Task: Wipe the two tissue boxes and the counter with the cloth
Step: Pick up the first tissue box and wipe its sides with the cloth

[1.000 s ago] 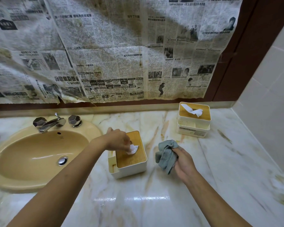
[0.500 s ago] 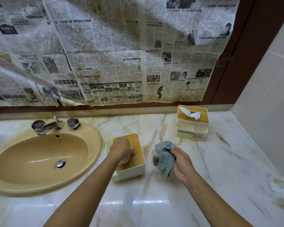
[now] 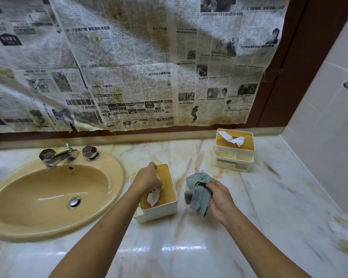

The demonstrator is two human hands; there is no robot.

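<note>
Left hand [image 3: 148, 178] has slid farther along near box [image 3: 165, 199], gripping tissue [image 3: 153, 197]; right hand [image 3: 219, 199] clutches cloth [image 3: 197, 193]; steady box, wipe lid.

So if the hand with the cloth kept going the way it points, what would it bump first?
The right hand points up and left, cloth leading. Ahead lies bare counter, then the back ledge. It seems to pass between the two boxes, though depth is hard to judge.
</note>
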